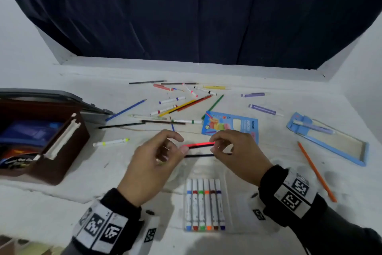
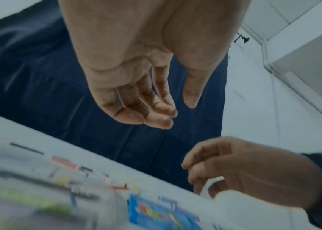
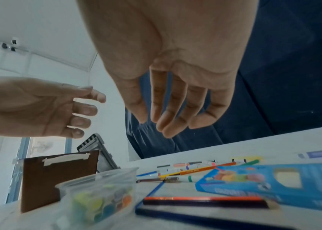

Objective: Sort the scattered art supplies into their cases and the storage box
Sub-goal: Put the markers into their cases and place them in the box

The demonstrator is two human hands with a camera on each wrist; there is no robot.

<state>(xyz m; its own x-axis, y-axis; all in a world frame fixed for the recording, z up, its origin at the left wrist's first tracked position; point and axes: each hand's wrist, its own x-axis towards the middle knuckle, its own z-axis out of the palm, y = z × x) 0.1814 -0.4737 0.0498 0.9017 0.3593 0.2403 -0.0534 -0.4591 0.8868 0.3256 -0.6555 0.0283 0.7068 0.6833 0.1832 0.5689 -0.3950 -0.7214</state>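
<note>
A red pencil (image 1: 199, 144) and a dark pencil (image 1: 201, 146) lie side by side on the white table, with another dark pencil (image 1: 198, 155) just in front. My left hand (image 1: 180, 143) hovers at their left end and my right hand (image 1: 216, 145) at their right end. In the wrist views the left hand (image 2: 180, 112) and right hand (image 3: 152, 126) hang with fingers loosely curled and hold nothing. The red pencil (image 3: 201, 198) lies below them. A clear marker case (image 1: 229, 203) with several markers sits near me. The blue pencil box (image 1: 248, 124) lies behind my right hand.
A brown storage box (image 1: 68, 141) stands open at the left. A blue tray case (image 1: 341, 145) holding purple pens lies at the right, an orange pencil (image 1: 316, 170) beside it. Several pencils and markers are scattered at the back. A clear tub of colours (image 3: 97, 199) sits under my left hand.
</note>
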